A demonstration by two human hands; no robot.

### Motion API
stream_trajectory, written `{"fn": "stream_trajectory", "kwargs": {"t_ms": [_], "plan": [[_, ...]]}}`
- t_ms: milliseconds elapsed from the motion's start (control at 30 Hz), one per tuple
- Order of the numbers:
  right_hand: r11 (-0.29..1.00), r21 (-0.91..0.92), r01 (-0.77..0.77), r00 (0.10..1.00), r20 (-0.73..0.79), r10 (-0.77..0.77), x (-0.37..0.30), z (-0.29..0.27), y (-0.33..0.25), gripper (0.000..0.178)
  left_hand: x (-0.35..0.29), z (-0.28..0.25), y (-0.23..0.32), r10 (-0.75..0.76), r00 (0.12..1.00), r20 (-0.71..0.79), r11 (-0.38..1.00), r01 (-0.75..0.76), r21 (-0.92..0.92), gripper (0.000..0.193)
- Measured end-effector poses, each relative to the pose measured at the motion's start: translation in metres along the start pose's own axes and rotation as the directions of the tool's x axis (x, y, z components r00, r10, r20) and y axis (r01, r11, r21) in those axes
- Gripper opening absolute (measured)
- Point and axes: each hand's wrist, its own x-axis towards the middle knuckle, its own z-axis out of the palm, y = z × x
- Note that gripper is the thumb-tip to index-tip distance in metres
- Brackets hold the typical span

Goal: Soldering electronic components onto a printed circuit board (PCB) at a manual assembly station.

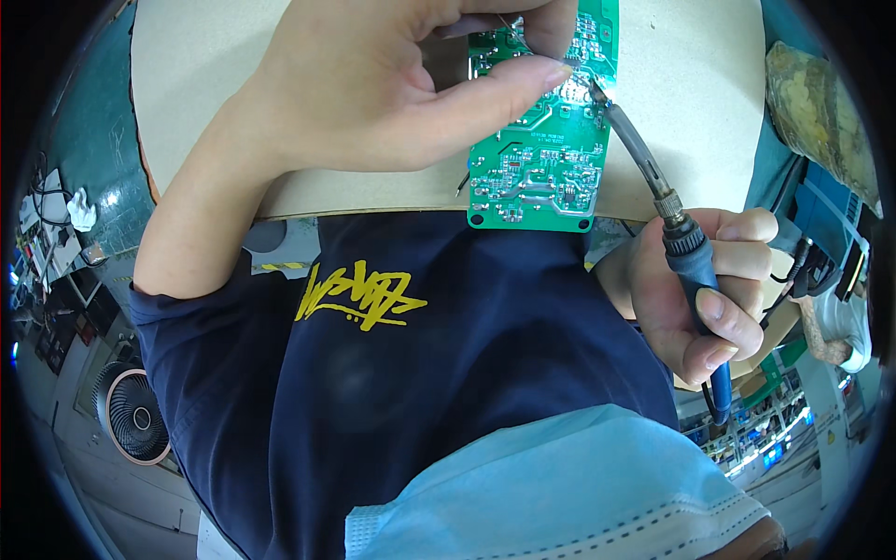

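Observation:
A green circuit board (534,201) with many small soldered parts lies near the front edge of the beige mat, its near end jutting past that edge. My right hand (714,289) is closed around the blue handle of a soldering iron (693,261). The iron's tip touches or nearly touches the right part of the board. Over the board's upper left, my left hand (411,93) pinches thumb and forefinger close to the tip. A thin strand of solder wire (509,26) runs by these fingers. The hand hides part of the board.
The beige mat (691,56) covers the middle of a green table (107,201). A plastic-wrapped bundle (817,121) and a blue box (829,219) stand at the right. A round fan (140,417) is at the lower left. Another person's arm (821,336) shows at far right.

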Motion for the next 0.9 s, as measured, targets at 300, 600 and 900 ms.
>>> {"fn": "stream_trajectory", "kwargs": {"t_ms": [300,600,900], "plan": [[1.000,-0.013,-0.008,1.000,0.004,0.008,0.0007,0.0017,0.0003,0.036,0.0030,-0.0042,0.0039,-0.064,0.998,0.017,0.998,0.065,-0.022,0.008],[1.000,-0.003,-0.023,1.000,0.017,0.023,-0.0010,0.0004,-0.0010,0.036,0.0007,-0.0025,0.0009,-0.069,0.998,-0.006,0.997,0.069,-0.044,0.008],[0.999,-0.013,-0.036,0.997,0.061,0.036,-0.0022,-0.0027,-0.0027,0.036,-0.0003,-0.0019,-0.0003,-0.074,0.997,-0.010,0.997,0.073,-0.039,0.008]]}}
